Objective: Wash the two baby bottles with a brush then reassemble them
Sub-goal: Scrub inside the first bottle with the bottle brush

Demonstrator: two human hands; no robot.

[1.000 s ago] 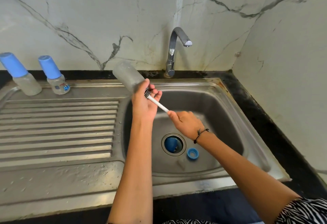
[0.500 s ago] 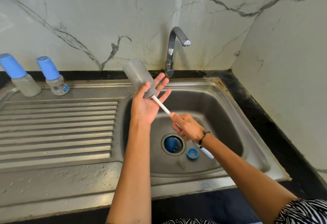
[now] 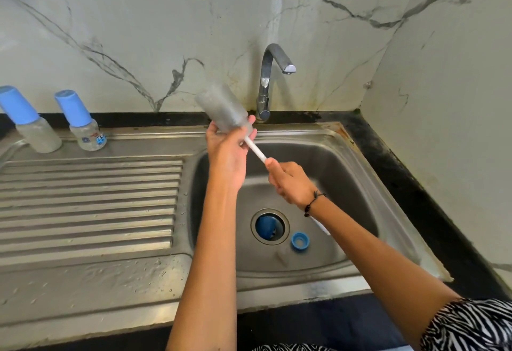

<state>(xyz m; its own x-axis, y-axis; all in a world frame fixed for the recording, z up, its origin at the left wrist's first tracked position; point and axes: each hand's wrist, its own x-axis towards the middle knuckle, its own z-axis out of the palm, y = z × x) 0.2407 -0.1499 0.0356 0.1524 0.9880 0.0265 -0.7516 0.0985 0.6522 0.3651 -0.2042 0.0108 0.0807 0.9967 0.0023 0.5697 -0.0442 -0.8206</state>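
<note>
My left hand holds a clear, open baby bottle tilted up and to the left over the sink basin. My right hand grips the white handle of a bottle brush, whose head is inside the bottle. A blue cap lies in the drain and a blue screw ring lies beside it on the basin floor. Two capped bottles stand at the back left of the drainboard: a larger bottle and a smaller bottle.
A curved steel faucet stands behind the basin, with no water running. The ribbed drainboard stretches to the left. Marble walls close in at the back and right, and a black counter edge runs along the right.
The bottle has moved up and to the right in my left hand, whose fingers spread and then closed on it again. My right hand worked the brush in the bottle.
</note>
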